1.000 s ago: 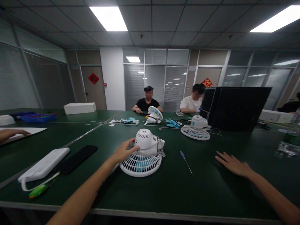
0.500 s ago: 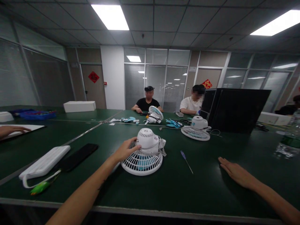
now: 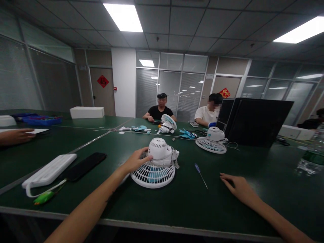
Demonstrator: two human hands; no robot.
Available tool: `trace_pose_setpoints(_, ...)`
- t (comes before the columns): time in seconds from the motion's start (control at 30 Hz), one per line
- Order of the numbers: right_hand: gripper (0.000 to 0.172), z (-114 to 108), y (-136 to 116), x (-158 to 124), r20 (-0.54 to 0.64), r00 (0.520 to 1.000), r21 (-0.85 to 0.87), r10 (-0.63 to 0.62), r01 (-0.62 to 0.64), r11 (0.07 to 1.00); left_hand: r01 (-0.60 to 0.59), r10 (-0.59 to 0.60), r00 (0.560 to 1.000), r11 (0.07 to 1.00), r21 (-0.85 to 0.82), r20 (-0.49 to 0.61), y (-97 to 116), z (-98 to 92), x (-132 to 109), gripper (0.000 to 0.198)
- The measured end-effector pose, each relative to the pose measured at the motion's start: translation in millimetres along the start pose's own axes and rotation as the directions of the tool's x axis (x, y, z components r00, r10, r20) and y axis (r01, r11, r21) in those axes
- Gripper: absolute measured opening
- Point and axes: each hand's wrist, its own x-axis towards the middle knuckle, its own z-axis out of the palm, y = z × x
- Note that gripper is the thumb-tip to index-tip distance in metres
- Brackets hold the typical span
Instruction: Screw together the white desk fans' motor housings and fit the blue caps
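Observation:
A white electric fan (image 3: 154,176) lies face down on the green table, its motor housing on top and pale blue blades visible through the grille. My left hand (image 3: 136,160) grips the side of the housing, thumb in front; the other fingers are partly hidden behind it. To the right of the fan lies a screwdriver (image 3: 200,175) with a blue handle, its shaft pointing towards me. My right hand (image 3: 239,189) hovers at or rests on the tabletop right of the screwdriver, fingers stretched and thumb apart, holding nothing.
A white power strip (image 3: 52,168), a black phone (image 3: 87,166) and a green charm (image 3: 43,198) lie left. Two more fans (image 3: 211,145) stand farther back near two people. A black computer case (image 3: 255,121) and a bottle (image 3: 312,155) are right. Another person's hand (image 3: 17,136) shows far left.
My right hand has moved left, closer to the screwdriver, with its thumb now spread. My left hand stays on the fan. The other person's hand at far left has shifted slightly.

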Motion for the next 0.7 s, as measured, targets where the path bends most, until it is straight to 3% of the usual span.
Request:
trace_pose_setpoints(0.13, 0.037, 5, -33, 19, 0.042, 0.999, 0.033, -0.03, 0.028, 0.999, -0.014, 0.014, 1.0, 1.0, 0.003, -0.004, -3, 1.5, 1, 0.066)
trace_pose_setpoints(0.33, 0.035, 2, -59, 43, 0.135, 0.991, 0.022, -0.014, 0.011, 1.0, -0.045, 0.044, 0.999, 0.999, -0.026, -0.012, -6, 1.7, 1, 0.059)
trace_pose_setpoints(0.53, 0.034, 2, -92, 55, 0.247, 0.969, -0.082, -0.011, 0.032, 0.996, -0.018, 0.018, 1.0, 1.0, -0.024, 0.004, -1, -0.3, 0, 0.061)
trace_pose_setpoints(0.7, 0.031, -1, -109, 57, 0.258, 0.966, -0.113, 0.001, 0.029, 0.993, -0.009, 0.009, 1.0, 1.0, -0.025, 0.025, 3, -1.2, -1, 0.061)
